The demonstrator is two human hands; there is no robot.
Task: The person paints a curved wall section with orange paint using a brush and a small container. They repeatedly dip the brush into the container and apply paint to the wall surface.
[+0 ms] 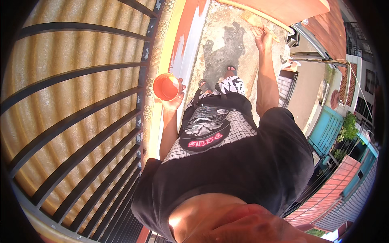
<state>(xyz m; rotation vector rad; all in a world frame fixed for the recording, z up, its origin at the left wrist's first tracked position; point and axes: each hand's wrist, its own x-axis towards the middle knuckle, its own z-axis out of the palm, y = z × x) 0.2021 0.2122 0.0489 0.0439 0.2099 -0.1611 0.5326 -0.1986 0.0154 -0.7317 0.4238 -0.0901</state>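
Note:
My left hand (173, 102) holds a round orange plastic cup (166, 87) from below and from its right side. The inside of the cup looks orange, and I cannot tell how much it contains. Out ahead on the right, my right hand (263, 38) grips a flat paintbrush (254, 20) with pale bristles, which point to the upper left. Part of the brush handle is hidden behind the fingers. Left of my feet runs a low ledge (182, 65), whose pale face carries ragged-edged orange paint (189, 27).
A black metal railing (82, 68) stands on my left, with a corrugated sheet (60, 100) behind it. Concrete floor (218, 18) lies under my sandalled feet. An orange wall (282, 9) edges the front right. Beyond it are houses and a turquoise gate (325, 130).

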